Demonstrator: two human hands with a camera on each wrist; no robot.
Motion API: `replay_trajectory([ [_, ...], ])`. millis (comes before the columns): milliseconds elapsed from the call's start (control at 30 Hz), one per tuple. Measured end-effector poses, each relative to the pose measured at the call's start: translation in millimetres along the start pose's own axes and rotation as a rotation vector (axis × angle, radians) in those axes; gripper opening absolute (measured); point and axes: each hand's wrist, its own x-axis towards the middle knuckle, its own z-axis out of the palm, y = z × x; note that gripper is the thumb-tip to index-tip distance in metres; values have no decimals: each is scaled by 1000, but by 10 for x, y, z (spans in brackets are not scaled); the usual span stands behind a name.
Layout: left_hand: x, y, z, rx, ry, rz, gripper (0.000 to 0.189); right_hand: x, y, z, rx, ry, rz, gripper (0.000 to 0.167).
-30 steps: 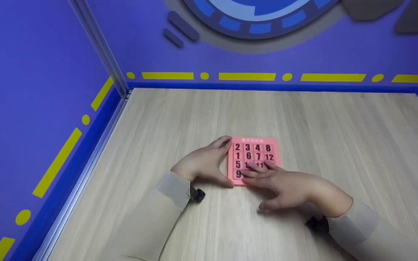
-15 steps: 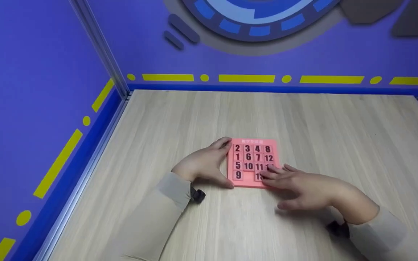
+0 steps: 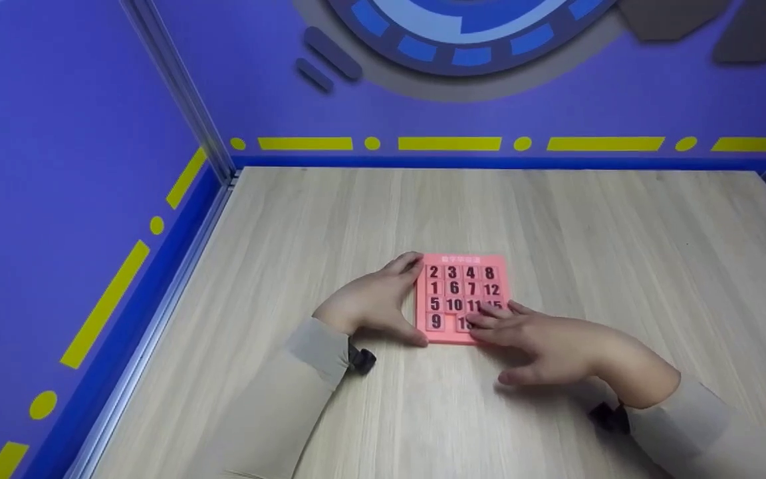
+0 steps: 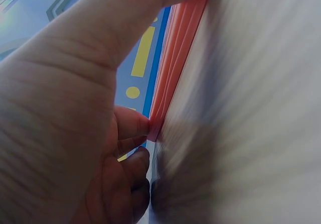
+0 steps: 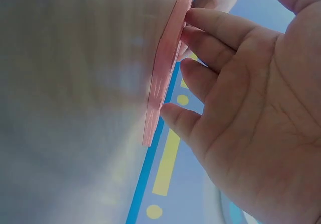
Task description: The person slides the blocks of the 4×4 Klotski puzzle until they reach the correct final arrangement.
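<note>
A pink sliding number puzzle lies flat on the wooden table in the head view. My left hand spans its left side, thumb at the near corner and fingers at the far corner. The left wrist view shows the thumb and a finger against the puzzle's edge. My right hand reaches over the lower right part, fingers extended, fingertips on the tiles. Under them is a bottom-row tile whose number begins with 1, its remainder covered. A narrow gap separates it from the 9 tile. More bottom-row space is hidden by the fingers.
The light wooden table surrounds the puzzle. Blue panels with yellow dashes stand behind it and to the left, joined by a metal post. A black strap piece shows at the left cuff.
My right hand first moved right, uncovering the 10 tile and a bottom-row gap, then came back slightly left. The bottom-row tile under its fingers slid left towards the 9. My left hand stayed put.
</note>
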Motion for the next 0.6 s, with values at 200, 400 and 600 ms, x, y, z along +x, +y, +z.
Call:
replay_trajectory([
  [200, -3, 5, 12, 3, 2, 8, 148, 72, -34, 20, 5, -15, -18, 83],
  [400, 5, 10, 5, 9, 2, 14, 147, 111, -54, 22, 3, -9, -36, 84],
  [600, 10, 10, -9, 11, 1, 17, 147, 104, -42, 13, -9, -8, -34, 85],
])
